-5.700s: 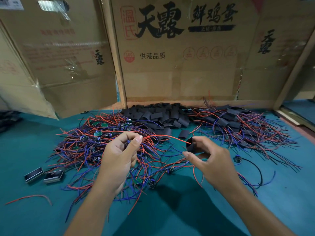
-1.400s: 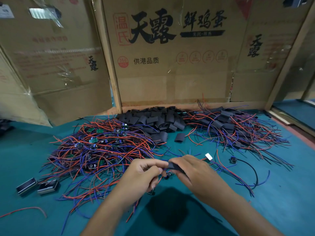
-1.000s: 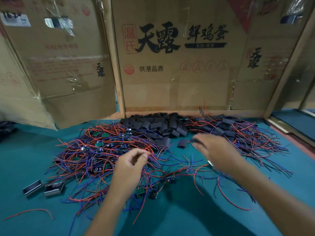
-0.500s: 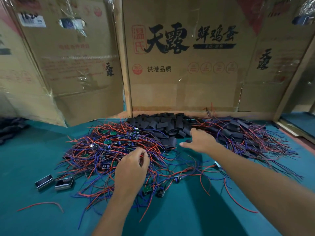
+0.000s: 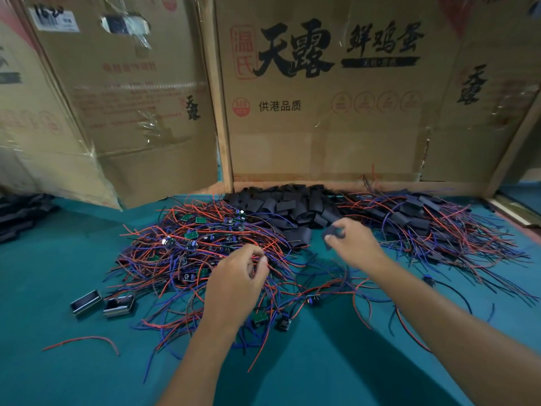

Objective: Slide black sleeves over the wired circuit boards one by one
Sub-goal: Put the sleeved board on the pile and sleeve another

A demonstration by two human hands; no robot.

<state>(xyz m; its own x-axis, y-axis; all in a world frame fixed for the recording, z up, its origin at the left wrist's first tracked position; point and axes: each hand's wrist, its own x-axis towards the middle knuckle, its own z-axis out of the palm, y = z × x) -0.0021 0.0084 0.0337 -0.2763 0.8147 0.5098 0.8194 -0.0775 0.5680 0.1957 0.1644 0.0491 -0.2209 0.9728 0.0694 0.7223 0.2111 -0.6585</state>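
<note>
- Right hand [image 5: 355, 244], centre right of the frame: thumb and fingers pinch one black sleeve [image 5: 332, 231], lifted just clear of the near edge of the loose sleeve pile [image 5: 288, 208].
- Left hand [image 5: 234, 284], centre of the frame: fingers curled over the tangle of unsleeved wired boards [image 5: 202, 247], fingertips closed on red wires; whether a board is in the grip, I cannot tell.
- Loose sleeve pile sits upper centre, against the cardboard box [image 5: 325, 92] with black lettering.
- Sleeved boards with trailing wires [image 5: 433, 227] form a separate heap at centre right.
- Green table mat [image 5: 58, 259] carries all three heaps.
- Two small dark rectangular housings [image 5: 102, 303] lie side by side, lower left, beside the tangle.
- One stray red wire [image 5: 85, 341] lies apart, lower left.
</note>
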